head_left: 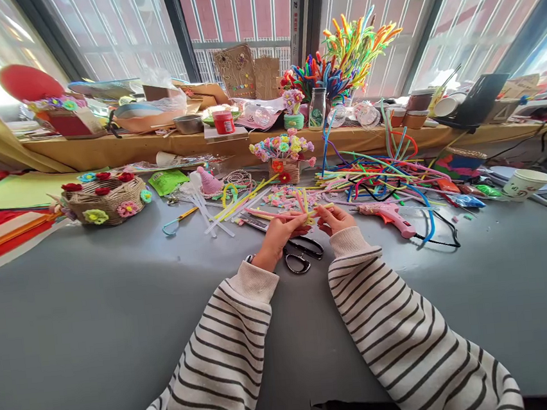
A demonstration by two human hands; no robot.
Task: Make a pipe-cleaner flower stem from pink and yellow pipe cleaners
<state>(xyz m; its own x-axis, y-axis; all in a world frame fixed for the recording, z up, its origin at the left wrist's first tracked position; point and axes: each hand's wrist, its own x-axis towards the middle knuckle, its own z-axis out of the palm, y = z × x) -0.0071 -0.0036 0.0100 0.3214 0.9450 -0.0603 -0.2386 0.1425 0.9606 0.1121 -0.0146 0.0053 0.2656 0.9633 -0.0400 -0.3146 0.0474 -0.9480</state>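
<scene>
Both hands meet above the middle of the grey table. My left hand (277, 238) is closed on pink and yellow pipe cleaners (309, 213), which cross at its fingertips. My right hand (335, 218) pinches the yellow end on the other side. Just under the left hand lies a pair of scissors with black handles (302, 254), its blades partly hidden by that hand. A pink glue gun (389, 217) rests on its side to the right of my right hand. Cut pink and pastel pieces (286, 197) are scattered behind the hands.
A tangled pile of coloured pipe cleaners (377, 179) spreads at the right. Behind the hands stands a small basket of crocheted-looking flowers (285, 165). A woven basket with flowers (106, 200) is at the left. Paper cups (525, 184) stand far right. A cluttered ledge (152, 146) runs below the windows.
</scene>
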